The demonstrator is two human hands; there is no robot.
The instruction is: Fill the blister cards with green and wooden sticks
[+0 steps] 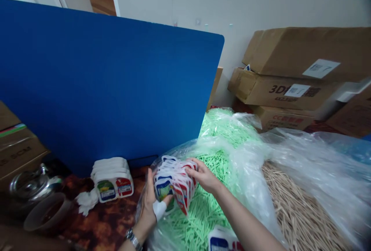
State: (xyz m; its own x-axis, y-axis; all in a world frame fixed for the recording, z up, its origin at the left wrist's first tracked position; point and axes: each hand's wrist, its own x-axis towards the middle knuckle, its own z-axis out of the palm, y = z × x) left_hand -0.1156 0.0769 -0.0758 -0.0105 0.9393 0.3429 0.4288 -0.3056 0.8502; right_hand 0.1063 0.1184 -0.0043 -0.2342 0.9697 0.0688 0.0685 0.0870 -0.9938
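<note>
A fanned stack of small white packets with red, blue and green labels is held between both hands above a plastic bag of green sticks. My left hand, wearing a wristwatch and a bandage on the thumb, supports the stack from the left and below. From the right, my right hand has its fingers curled over the stack's top edge. A second stack of the same packets lies on the dark brown table to the left. Another packet lies on the green sticks near the bottom edge.
A blue partition stands behind the table. Crumpled white tissue, a brown bowl and a glass teapot sit at left. A clear bag of tan wooden sticks lies at right. Cardboard boxes are stacked behind.
</note>
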